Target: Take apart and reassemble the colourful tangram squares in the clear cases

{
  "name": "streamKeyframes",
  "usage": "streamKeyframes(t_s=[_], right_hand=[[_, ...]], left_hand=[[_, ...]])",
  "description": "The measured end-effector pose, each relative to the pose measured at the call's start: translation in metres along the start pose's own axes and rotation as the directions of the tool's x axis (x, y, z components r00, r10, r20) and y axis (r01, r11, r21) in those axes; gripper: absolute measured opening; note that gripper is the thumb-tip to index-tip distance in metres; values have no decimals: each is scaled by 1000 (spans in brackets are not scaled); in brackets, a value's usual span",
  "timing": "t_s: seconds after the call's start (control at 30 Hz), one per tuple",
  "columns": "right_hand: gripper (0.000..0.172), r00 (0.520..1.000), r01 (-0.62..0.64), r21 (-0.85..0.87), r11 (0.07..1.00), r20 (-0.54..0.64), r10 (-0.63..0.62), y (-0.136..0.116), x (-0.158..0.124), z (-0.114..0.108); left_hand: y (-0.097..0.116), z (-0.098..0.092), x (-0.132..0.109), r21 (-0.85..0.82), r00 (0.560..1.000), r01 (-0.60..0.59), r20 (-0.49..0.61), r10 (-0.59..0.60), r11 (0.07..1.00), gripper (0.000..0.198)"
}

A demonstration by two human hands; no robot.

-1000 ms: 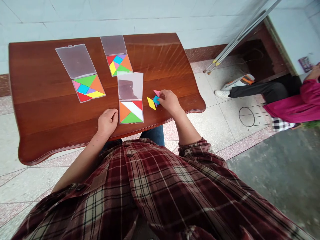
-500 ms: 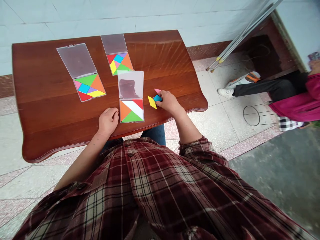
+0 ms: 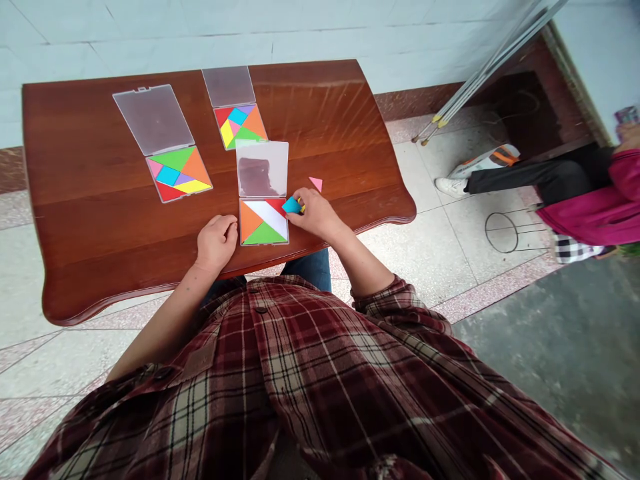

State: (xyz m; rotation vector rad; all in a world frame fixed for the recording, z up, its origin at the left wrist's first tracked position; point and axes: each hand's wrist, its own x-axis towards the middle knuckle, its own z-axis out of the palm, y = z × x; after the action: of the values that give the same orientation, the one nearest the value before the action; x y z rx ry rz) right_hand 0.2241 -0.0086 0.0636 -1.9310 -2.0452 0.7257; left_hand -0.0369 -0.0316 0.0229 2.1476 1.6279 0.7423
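The grip of the right hand [image 3: 319, 212] is pinched nearly closed on the blue piece [image 3: 291, 205], which has come left to the right edge of the near case [image 3: 263, 155]. A yellow piece [image 3: 303, 209] peeks out at the fingers; whether it is held is unclear. The pink piece [image 3: 317, 183] lies farther right on the worktop [image 3: 345, 153]. The white gap [image 3: 267, 215] stays bare, so blue has reached the case without filling it. The left hand [image 3: 217, 243], loosely fisted, shows nothing held.

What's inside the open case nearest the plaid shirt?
The case shows an orange piece, a green piece, a red piece and a white band. The blue piece in the right hand covers part of the red; what's beneath can't be seen.
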Motion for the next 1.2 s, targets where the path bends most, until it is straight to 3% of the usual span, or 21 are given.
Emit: streamKeyframes(t_s=[0.2, 0.4, 0.57, 0.7, 0.87, 1.0, 1.1, 1.2], right_hand=[[42, 998, 21, -88, 996, 59, -16, -24, -2, 14], [51, 995, 36, -116, 993, 98, -25, -27, -2, 19], [47, 998, -1, -103, 995, 64, 8, -24, -3, 13], [45, 999, -47, -50, 998, -5, 46, -10, 1, 0], [43, 969, -170, -40, 985, -187, 160, 34, 7, -21], [41, 938, -299, -56, 952, -198, 283, 64, 10, -30], [40, 937, -325, -70, 943, -158, 311, 68, 10, -32], [38, 940, -303, -86, 949, -191, 282, 53, 8, -32]], left_hand=[[0, 1, 0, 2, 1000, -5, -1, 5, 1000, 22], [1, 1, -1, -6, 1000, -2, 0, 2, 1000, 22], [2, 0, -1, -1, 1000, -5, 11, 5, 1000, 22], [3, -1, 0, -9, 1000, 3, 17, -3, 1000, 22], [1, -1, 0, -21, 1000, -9, 0, 9, 1000, 23], [1, -1, 1, -23, 1000, -8, -14, 8, 1000, 22], [2, -1, 1, -16, 1000, -6, -12, 6, 1000, 21], [1, -2, 1, -11, 1000, 4, -4, -4, 1000, 21]])
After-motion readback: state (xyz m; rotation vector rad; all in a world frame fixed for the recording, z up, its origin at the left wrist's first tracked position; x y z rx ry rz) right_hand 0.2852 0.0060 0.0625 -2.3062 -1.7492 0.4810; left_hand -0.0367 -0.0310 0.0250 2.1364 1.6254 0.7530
